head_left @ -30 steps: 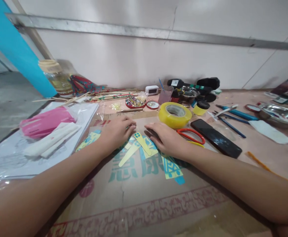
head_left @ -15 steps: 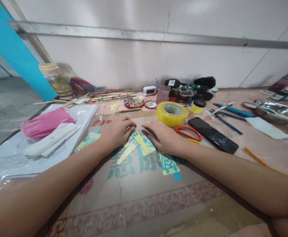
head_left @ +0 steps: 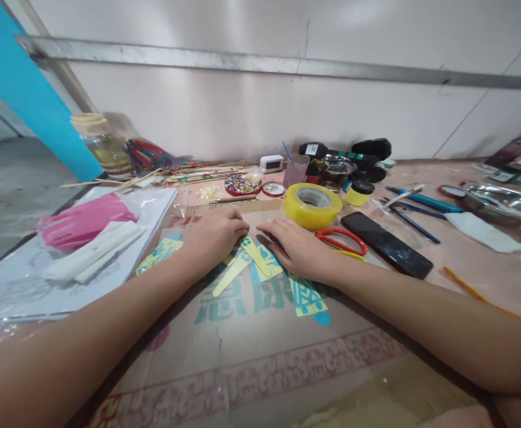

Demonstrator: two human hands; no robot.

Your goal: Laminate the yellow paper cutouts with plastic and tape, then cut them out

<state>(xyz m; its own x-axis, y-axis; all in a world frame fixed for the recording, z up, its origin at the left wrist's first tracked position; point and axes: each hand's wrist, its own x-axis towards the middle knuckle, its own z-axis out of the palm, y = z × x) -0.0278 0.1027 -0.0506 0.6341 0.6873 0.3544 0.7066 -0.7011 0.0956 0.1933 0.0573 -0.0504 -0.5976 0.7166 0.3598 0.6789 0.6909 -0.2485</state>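
My left hand (head_left: 213, 238) rests on the cardboard with its fingers curled together; whether anything is between the fingertips is hidden. Just beside its thumb lies a yellow paper strip (head_left: 257, 260) with a rounded, blue-marked end, crossing close to a second yellow strip (head_left: 231, 275). My right hand (head_left: 296, 246) lies opposite, its thumb and fingers apart and holding nothing visible. Under and beside it are a blue-and-yellow paper cutout (head_left: 272, 268) and another patterned cutout (head_left: 308, 297). More blue-and-yellow cutouts (head_left: 160, 252) lie left of my left wrist.
Right of my right hand are red-handled scissors (head_left: 341, 239), a black phone (head_left: 386, 245) and a yellow tape roll (head_left: 313, 205). Behind stand a dish of sequins (head_left: 242, 184), a plastic cup (head_left: 295, 170) and a yellow jar (head_left: 358, 193). A pink packet (head_left: 86, 220) lies on papers at left.
The fingertips of my left hand have drawn closer together. My right hand and the paper pieces look unchanged.
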